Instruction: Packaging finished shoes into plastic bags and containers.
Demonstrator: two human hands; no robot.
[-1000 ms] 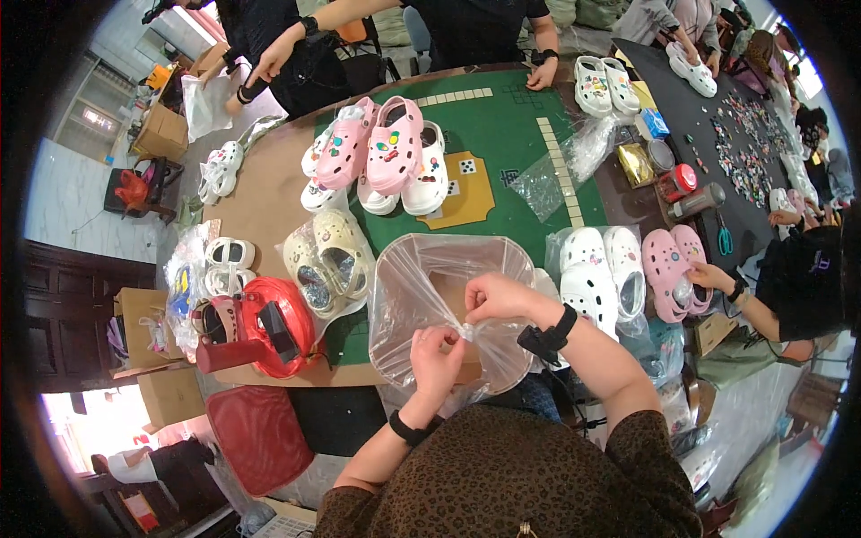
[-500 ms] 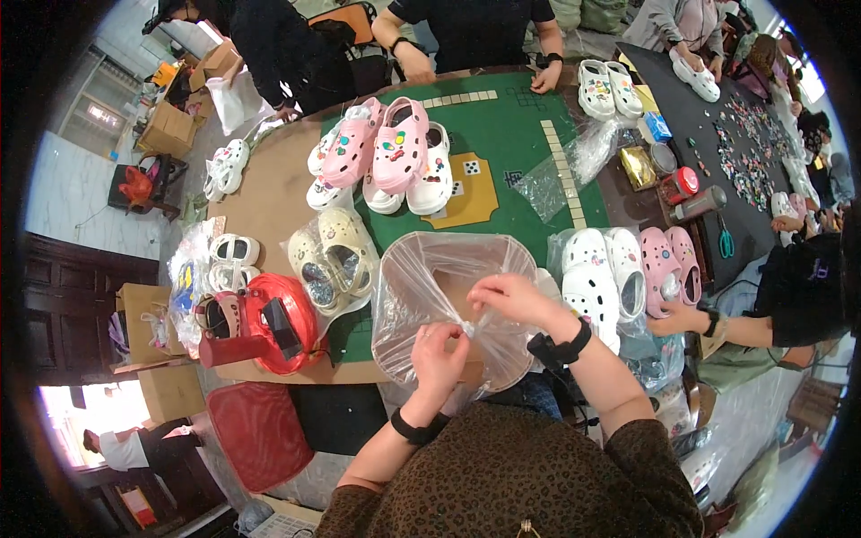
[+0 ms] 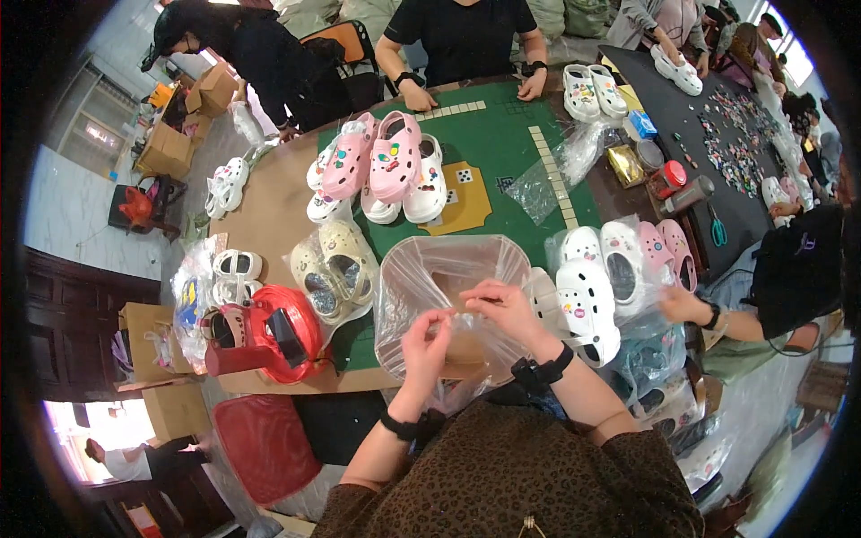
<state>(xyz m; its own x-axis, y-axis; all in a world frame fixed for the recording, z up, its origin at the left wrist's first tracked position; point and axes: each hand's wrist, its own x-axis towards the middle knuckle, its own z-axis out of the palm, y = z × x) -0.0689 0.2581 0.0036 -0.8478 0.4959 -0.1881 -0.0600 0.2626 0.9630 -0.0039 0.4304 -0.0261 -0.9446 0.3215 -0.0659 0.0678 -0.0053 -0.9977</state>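
In front of me a clear plastic bag (image 3: pixel 413 269) is spread over a bin with a rounded rectangular rim (image 3: pixel 448 238); brown shows through the film. My left hand (image 3: pixel 425 348) pinches a gathered bit of the bag near its middle. Thumb and fingers of my right hand (image 3: pixel 504 311) are closed on the same film, just right of the left fingertips. To the left of the bin, cream clogs (image 3: pixel 334 273) lie in a clear bag. On the right, white clogs (image 3: pixel 585 309) are stacked close to my right forearm.
Pink clogs (image 3: pixel 395 157) sit on white ones on the green mat (image 3: pixel 502 125). A red plastic bundle (image 3: pixel 291 336) with a dark phone lies at left. Beside the white clogs, a co-worker's hand (image 3: pixel 686 307) reaches in. Jars (image 3: pixel 668 179) and scissors (image 3: pixel 717 227) are farther right.
My hands have shifted slightly up, with the fingertips nearer each other on the bag. The co-worker's hand at right has moved off the pink clogs. The whole view has tilted a little.
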